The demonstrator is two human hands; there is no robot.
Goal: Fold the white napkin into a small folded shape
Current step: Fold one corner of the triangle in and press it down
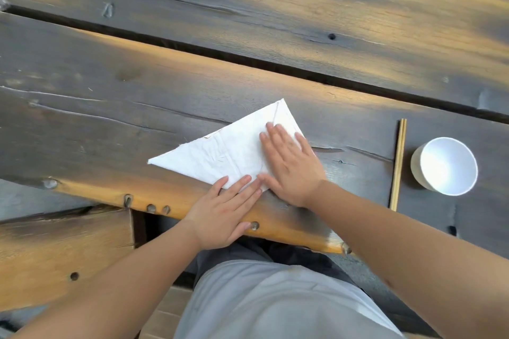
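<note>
1. Head view: white napkin (220, 157), folded into a triangle, lies flat on the weathered wooden table (110, 96) near its front edge.
2. Right hand (290, 165) presses the napkin's right part, fingers straight and spread, gripping nothing.
3. Left hand (225, 209) lies flat, fingertips on the napkin's near corner, beside the right thumb.
4. Wooden chopsticks (398, 165) and a white bowl (444, 166) sit further right, apart from the napkin.

Wood table (110, 107) w/ napkin (220, 154), chopsticks (398, 162), bowl (444, 166)
</note>
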